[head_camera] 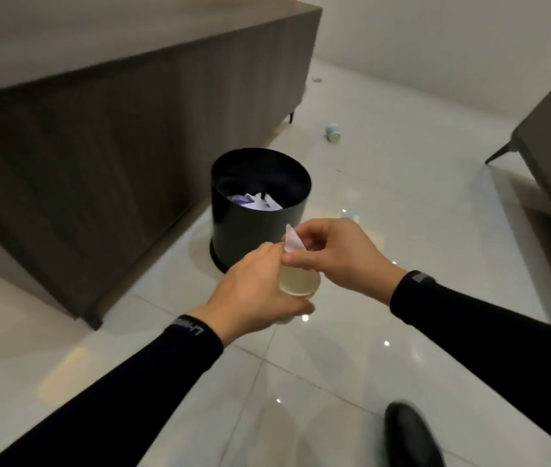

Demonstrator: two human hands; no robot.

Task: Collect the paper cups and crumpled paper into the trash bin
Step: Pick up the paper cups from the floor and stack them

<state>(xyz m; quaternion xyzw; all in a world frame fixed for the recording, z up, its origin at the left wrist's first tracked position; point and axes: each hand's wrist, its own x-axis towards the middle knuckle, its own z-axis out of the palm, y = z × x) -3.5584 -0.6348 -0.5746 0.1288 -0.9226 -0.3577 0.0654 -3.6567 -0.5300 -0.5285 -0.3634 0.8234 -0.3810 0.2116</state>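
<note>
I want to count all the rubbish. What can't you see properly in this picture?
- Paper cup, head view: the left hand covers most of it.
- Trash bin: its front wall hides what lies under the top papers.
- Far cup on the floor: too small and blurred for detail.
- Paper scrap: partly behind the right hand.
</note>
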